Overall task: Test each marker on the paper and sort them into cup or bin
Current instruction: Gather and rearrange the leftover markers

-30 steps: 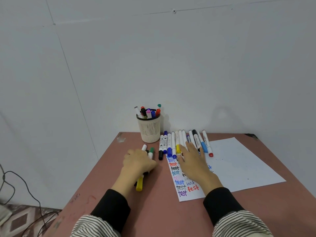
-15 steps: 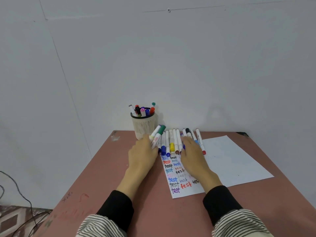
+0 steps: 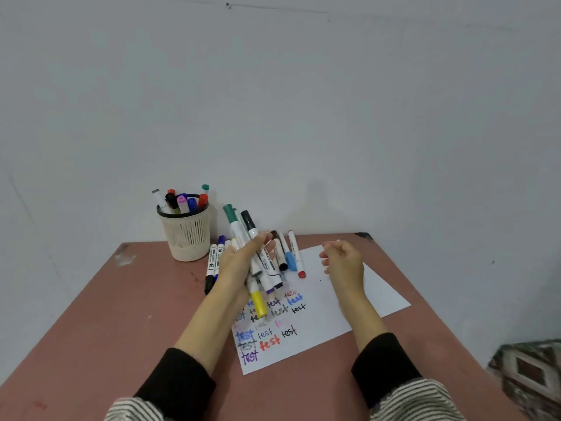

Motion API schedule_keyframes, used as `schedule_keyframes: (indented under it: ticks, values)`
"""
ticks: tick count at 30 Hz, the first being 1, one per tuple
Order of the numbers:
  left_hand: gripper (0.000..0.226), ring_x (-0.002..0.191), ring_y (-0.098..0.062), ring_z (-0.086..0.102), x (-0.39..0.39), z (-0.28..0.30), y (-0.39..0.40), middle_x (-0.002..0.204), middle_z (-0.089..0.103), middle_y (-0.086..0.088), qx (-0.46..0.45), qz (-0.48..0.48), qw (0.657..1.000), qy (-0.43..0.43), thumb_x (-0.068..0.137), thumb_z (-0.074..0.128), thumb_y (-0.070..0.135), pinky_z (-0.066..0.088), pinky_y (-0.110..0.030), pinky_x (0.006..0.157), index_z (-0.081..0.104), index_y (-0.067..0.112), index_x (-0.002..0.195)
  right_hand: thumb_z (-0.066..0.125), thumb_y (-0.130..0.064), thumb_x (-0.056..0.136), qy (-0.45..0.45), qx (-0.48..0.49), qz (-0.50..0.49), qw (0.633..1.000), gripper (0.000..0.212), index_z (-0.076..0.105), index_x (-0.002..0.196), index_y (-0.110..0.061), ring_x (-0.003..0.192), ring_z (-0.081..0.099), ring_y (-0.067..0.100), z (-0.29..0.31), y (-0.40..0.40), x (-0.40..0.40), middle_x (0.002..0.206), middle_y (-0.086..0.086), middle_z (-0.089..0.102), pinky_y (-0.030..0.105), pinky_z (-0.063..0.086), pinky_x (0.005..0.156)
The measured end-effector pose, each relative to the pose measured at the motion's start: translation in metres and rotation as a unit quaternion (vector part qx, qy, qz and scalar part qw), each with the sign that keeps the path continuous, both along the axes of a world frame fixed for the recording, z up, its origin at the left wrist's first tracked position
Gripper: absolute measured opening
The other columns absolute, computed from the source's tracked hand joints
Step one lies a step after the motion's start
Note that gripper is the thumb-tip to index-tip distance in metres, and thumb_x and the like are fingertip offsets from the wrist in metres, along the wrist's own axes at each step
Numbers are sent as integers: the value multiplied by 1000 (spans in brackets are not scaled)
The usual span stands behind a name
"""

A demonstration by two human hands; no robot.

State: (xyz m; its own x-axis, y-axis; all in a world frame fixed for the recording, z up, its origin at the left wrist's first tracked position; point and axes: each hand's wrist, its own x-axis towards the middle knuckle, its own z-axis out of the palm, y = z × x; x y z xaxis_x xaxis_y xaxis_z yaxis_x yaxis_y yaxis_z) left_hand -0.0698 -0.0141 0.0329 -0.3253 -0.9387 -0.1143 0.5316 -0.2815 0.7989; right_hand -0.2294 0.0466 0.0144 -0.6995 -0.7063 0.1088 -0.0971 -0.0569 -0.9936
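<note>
My left hand (image 3: pixel 239 265) is raised above the table and grips a bundle of several markers (image 3: pixel 253 256), with green and black caps pointing up and a yellow cap pointing down. My right hand (image 3: pixel 343 261) hovers over the white paper (image 3: pixel 328 302) with fingers loosely curled, holding nothing I can see. The paper carries many coloured "test" words on its left part. A cream mesh cup (image 3: pixel 186 235) at the back left holds several markers. Loose markers (image 3: pixel 291 253) lie on the table behind the paper, and two more markers (image 3: pixel 212 262) lie beside the cup.
The reddish-brown table (image 3: pixel 127 314) stands against a white wall. A patterned floor shows past the table's right edge (image 3: pixel 528 372). No bin is in view.
My left hand gathered several markers and lifted them off the table. My right hand came off the marker row and moved right, above the paper. The view shifted slightly.
</note>
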Motion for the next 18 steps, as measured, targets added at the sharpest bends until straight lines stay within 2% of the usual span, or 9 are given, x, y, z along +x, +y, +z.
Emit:
schedule_keyframes:
  ticks: [3, 5, 8, 11, 14, 16, 18]
  values:
    - [9, 69, -15, 72, 7, 6, 4, 82, 73, -9, 69, 1, 992, 110, 89, 63, 5, 58, -27, 55, 67, 2, 96, 53, -21, 98, -27, 20, 113, 993, 21, 66, 96, -4, 59, 53, 12, 4, 0, 11, 73, 1, 62, 24, 41, 56]
    - [6, 67, -15, 72, 11, 6, 6, 80, 72, -7, 95, -5, 984, 153, 91, 61, 6, 56, -26, 52, 67, 5, 90, 56, -29, 97, -4, 31, 183, 983, 26, 68, 94, -5, 56, 52, 12, 3, 1, 19, 71, 0, 63, 25, 40, 53]
    - [9, 68, -17, 72, 14, 2, 9, 83, 71, -7, 88, -21, 985, 145, 92, 60, 8, 59, -32, 54, 67, 7, 86, 64, -35, 92, 69, 44, 237, 968, 24, 70, 94, -12, 57, 56, 8, 0, 1, 32, 71, -5, 65, 23, 46, 56]
    - [6, 69, -17, 73, 12, 2, 11, 83, 73, -6, 67, -16, 993, 95, 90, 62, 8, 60, -36, 56, 67, 7, 93, 68, -27, 90, 69, 45, 284, 955, 15, 72, 95, -13, 55, 58, 7, -3, 2, 39, 66, -4, 67, 20, 46, 55]
    - [24, 69, -15, 72, 9, -3, 8, 88, 74, -8, 48, 24, 998, 39, 86, 68, 9, 59, -30, 56, 66, 4, 109, 71, -22, 88, 103, 42, 241, 964, 13, 74, 93, -11, 55, 59, 9, -5, 0, 37, 68, 2, 67, 21, 46, 54]
    - [27, 73, -16, 73, 8, -7, 5, 85, 74, -9, 54, 56, 997, 27, 84, 71, 8, 60, -29, 61, 65, 3, 110, 69, -23, 89, 148, 32, 147, 977, 11, 75, 90, -14, 56, 55, 10, -7, -3, 32, 71, 7, 67, 23, 45, 54]
    - [22, 76, -16, 72, 10, -9, 2, 84, 73, -9, 76, 68, 994, 26, 86, 70, 11, 60, -31, 68, 64, 5, 106, 65, -26, 92, 210, 35, 40, 976, 13, 72, 89, -15, 53, 49, 9, -9, -4, 22, 70, 5, 63, 15, 37, 47]
